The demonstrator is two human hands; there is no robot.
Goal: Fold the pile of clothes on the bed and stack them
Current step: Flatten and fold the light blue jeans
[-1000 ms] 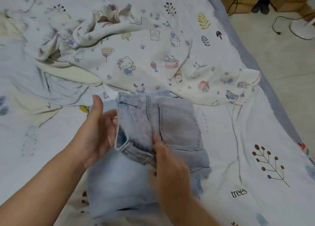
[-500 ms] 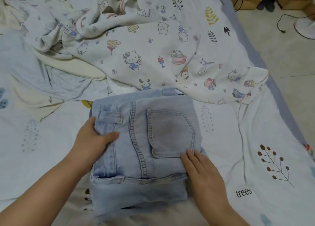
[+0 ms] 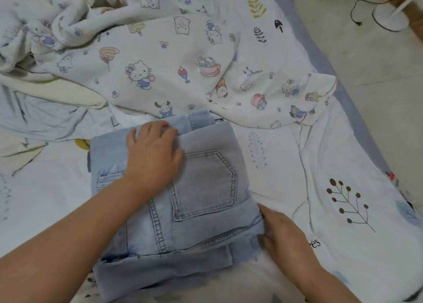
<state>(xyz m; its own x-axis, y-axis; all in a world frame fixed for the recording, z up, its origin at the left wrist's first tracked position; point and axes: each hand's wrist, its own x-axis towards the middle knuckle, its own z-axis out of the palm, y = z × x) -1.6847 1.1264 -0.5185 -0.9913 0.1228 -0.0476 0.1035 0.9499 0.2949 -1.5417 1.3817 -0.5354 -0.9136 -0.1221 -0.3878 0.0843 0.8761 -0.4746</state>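
jeans: a folded pair of light blue jeans (image 3: 201,188) lies on the bed sheet (image 3: 286,177) right in front of the person, back pocket up, with lower layers sticking out along the near edge
left hand: the left hand (image 3: 153,158) lies flat on the top left part of the jeans, fingers spread and pressing toward the far fold, pinching nothing
right hand: the right hand (image 3: 281,231) is at the near right corner, fingertips touching the denim edge; whether they pinch the layers or just push them, i cannot tell
risk, layers: the stack looks uneven, so if the right hand tugs the corner while the left presses down, the layers could slide apart and the fold could open
risk, strip: a strip of denim pokes out past the far edge; left as it is, it could make the bundle lumpy and a stack on it wobbly
unfolded pile: a cartoon print cloth (image 3: 183,62) lies crumpled just beyond the jeans, its edge touching or nearly touching them, with a cream garment (image 3: 75,94) and a pale grey garment (image 3: 45,117) to the left
risk, pile: pulling the next piece from there could drag the jeans askew
floor: a fan base (image 3: 389,16) and a cable (image 3: 357,9) sit well apart from the bed
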